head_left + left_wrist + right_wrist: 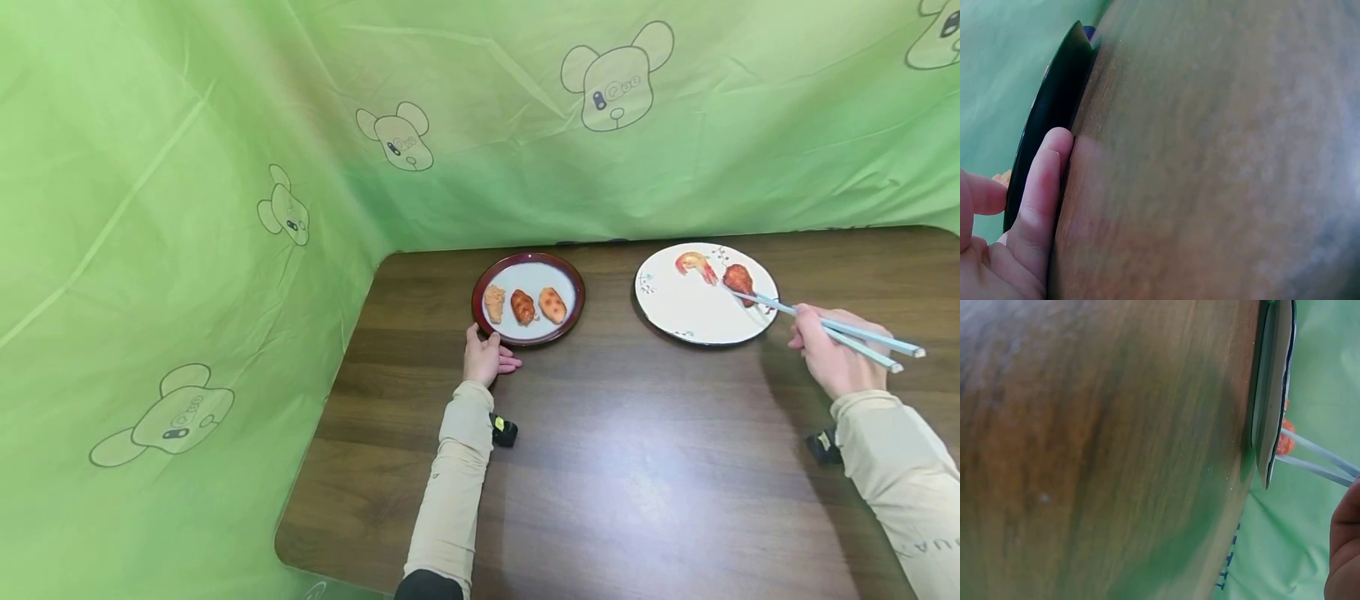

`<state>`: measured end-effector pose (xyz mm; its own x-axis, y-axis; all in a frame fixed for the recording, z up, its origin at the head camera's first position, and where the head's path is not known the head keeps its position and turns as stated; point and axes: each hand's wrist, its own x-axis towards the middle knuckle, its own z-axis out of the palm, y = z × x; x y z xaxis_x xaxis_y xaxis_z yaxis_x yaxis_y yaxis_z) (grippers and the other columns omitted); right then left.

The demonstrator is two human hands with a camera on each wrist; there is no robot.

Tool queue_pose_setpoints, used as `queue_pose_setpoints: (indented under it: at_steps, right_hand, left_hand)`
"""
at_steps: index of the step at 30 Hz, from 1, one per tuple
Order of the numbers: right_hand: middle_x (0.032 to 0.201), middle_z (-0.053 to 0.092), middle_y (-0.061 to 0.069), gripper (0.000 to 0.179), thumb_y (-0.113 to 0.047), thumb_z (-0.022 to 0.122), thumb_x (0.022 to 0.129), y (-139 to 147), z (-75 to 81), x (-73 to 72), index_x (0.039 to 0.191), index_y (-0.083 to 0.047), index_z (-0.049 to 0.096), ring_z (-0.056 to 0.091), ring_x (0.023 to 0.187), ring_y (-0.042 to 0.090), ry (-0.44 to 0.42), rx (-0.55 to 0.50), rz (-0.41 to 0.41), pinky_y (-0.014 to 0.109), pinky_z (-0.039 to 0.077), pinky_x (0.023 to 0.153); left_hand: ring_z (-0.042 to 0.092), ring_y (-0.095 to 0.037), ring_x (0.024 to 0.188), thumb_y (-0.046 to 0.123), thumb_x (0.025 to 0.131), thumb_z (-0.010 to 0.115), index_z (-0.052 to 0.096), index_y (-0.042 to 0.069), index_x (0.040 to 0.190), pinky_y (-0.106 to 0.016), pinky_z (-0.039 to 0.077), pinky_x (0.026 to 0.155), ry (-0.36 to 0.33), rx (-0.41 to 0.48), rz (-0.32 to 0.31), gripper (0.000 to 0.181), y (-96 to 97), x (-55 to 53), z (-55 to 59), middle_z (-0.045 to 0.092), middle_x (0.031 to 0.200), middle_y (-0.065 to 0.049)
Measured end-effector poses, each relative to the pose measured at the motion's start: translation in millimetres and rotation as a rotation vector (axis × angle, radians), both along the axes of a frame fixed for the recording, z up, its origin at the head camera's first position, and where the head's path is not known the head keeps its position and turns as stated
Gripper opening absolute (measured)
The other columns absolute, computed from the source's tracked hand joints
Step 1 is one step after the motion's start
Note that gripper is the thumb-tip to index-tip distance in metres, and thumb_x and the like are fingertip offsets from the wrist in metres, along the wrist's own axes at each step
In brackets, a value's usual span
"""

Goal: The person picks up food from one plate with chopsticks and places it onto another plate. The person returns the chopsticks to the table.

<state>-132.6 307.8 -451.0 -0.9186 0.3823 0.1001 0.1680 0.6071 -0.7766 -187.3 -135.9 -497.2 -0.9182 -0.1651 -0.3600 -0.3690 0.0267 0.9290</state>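
Note:
My left hand [483, 358] holds the near edge of a red-rimmed plate [573, 321], thumb at the rim and the other fingers low against its underside in the left wrist view. Three pieces of food lie on that plate: a pale drumstick-like piece [494, 303], a glazed brown wing [522, 307] and a spotted tan piece [552, 306]. With my right hand [840, 350] I grip light blue chopsticks [862, 332]. Their tips are at a reddish-brown drumstick [738, 281], on either side of it in the right wrist view. The drumstick is over a white plate [682, 312], beside a shrimp [697, 267].
Both plates stand toward the back of a brown wooden table [600, 450]. Green cloth with bear drawings [617, 87] hangs behind and to the left. A dark wrist camera [504, 431] is strapped by the left sleeve, another [823, 447] by the right.

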Motion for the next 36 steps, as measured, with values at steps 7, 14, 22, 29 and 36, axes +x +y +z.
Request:
queue_pose_setpoints:
  at_steps: [7,14,22,29,36]
  right_hand:
    - [0.053,0.048,-0.041,0.034,-0.039,0.046,0.094,-1.6,1.8,-0.1,0.063,-0.049,0.055,0.047,0.048,-0.018,0.008,0.013,0.012,0.016,0.036,0.044]
    - [0.054,0.052,-0.038,0.031,-0.036,0.048,0.096,-1.3,1.9,0.3,0.069,-0.048,0.056,0.053,0.047,-0.014,-0.022,-0.085,0.009,0.011,0.04,0.044]
    - [0.055,0.054,-0.036,0.031,-0.034,0.049,0.097,-1.9,1.2,-0.2,0.07,-0.047,0.057,0.054,0.047,-0.014,-0.013,-0.121,0.011,0.009,0.04,0.045]
    - [0.055,0.054,-0.037,0.029,-0.032,0.05,0.096,-2.6,1.8,0.7,0.072,-0.047,0.058,0.054,0.048,-0.015,0.0,-0.121,0.014,0.009,0.039,0.047]
    - [0.056,0.054,-0.038,0.023,-0.033,0.049,0.096,-1.4,5.7,3.2,0.08,-0.049,0.056,0.053,0.049,-0.016,-0.019,-0.11,0.006,0.009,0.038,0.049]
  left_hand:
    - [0.063,-0.01,0.046,0.011,0.103,0.037,0.007,0.004,0.151,-0.025,0.059,0.05,0.004,0.005,0.002,0.058,-0.2,-1.4,0.5,0.057,0.062,-0.002]
    - [0.064,-0.011,0.048,0.013,0.103,0.038,0.008,0.004,0.152,-0.026,0.06,0.051,0.007,-0.02,0.008,0.058,1.0,-0.2,3.7,0.057,0.063,-0.003]
    - [0.063,-0.01,0.046,0.011,0.103,0.037,0.008,0.003,0.151,-0.025,0.059,0.05,0.008,-0.01,0.007,0.057,1.1,0.4,2.8,0.056,0.062,-0.002]
    - [0.063,-0.01,0.046,0.012,0.103,0.037,0.008,0.004,0.15,-0.026,0.06,0.051,0.006,-0.015,0.005,0.056,0.9,0.9,2.2,0.056,0.062,-0.002]
    - [0.061,-0.008,0.043,0.01,0.103,0.036,0.007,0.002,0.149,-0.022,0.057,0.046,0.023,0.018,0.004,0.055,1.2,-0.2,-0.6,0.055,0.061,-0.002]
